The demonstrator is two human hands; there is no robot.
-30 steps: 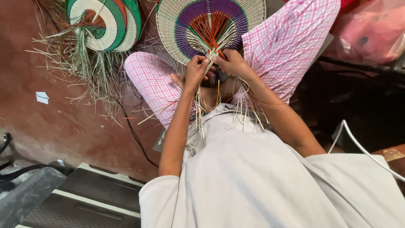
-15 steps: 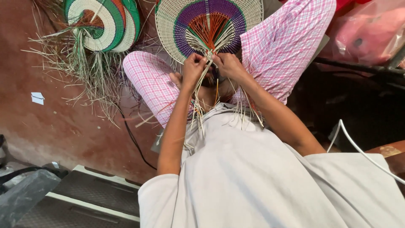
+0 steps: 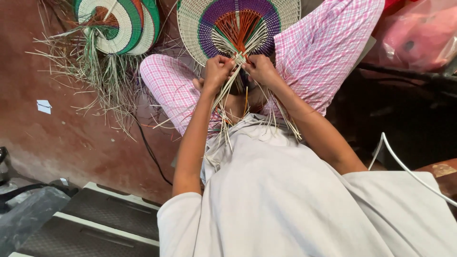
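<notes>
The person sits on a worn reddish-brown floor (image 3: 71, 138) with legs in pink checked trousers (image 3: 323, 52) spread apart, a grey ridged mat (image 3: 95, 219) at the lower left and a pink plastic bag (image 3: 419, 33) at the upper right. A stack of finished green, white and orange woven fans (image 3: 121, 24) lies on loose dry straw (image 3: 102, 81) at the upper left, well apart from the hands. The woven fan (image 3: 238, 24) being worked rests between the knees; its rounded top is cut off by the upper edge, so its full outline cannot be seen. Its long axis runs away from the body, the round purple and cream face pointing away and the loose strands (image 3: 228, 114) trailing back toward the lap. The left hand (image 3: 216, 71) and right hand (image 3: 259, 69) meet at the fan's narrow base, both closed on the gathered strands, though the fingertips are probably tucked under and hard to make out. A white cable (image 3: 404, 166) crosses the lower right.
</notes>
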